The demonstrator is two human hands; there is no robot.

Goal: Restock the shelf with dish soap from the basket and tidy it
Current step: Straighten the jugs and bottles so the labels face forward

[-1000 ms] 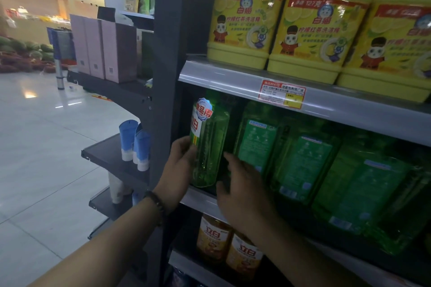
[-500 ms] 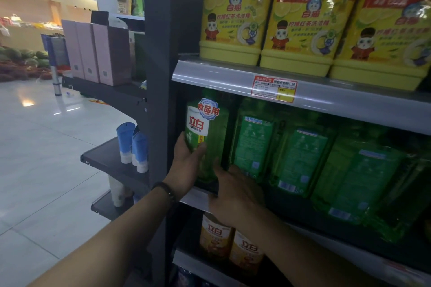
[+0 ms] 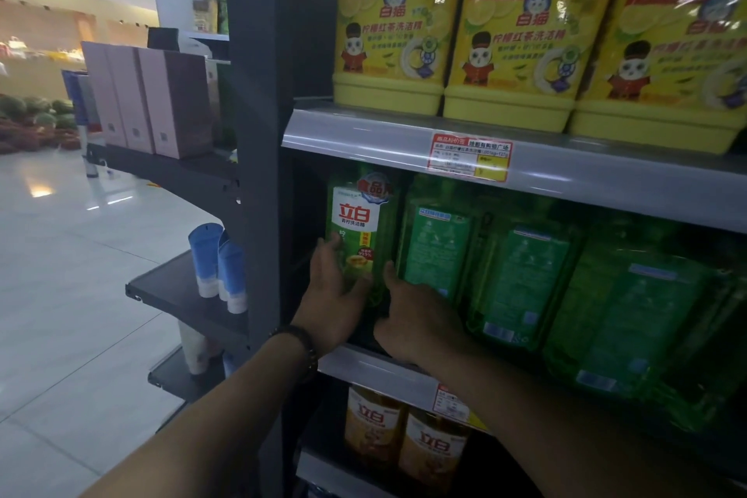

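Note:
A green dish soap bottle (image 3: 357, 230) stands upright at the far left of the middle shelf (image 3: 372, 366), its white front label facing me. My left hand (image 3: 333, 295) grips its lower left side. My right hand (image 3: 416, 319) holds its lower right side, thumb against the bottle. Several more green bottles (image 3: 521, 283) stand to its right with their back labels outward. The basket is not in view.
Big yellow soap jugs (image 3: 525, 40) fill the upper shelf above a red price tag (image 3: 469, 156). Orange bottles (image 3: 404, 441) stand on the lower shelf. The dark shelf upright (image 3: 262, 133) rises on the left, with blue tubes (image 3: 218, 267) and pink boxes (image 3: 161, 101) on side shelves beyond it.
The leftmost green bottle has been turned between both hands, so its front label now faces outward. Both hands stayed low on the bottle.

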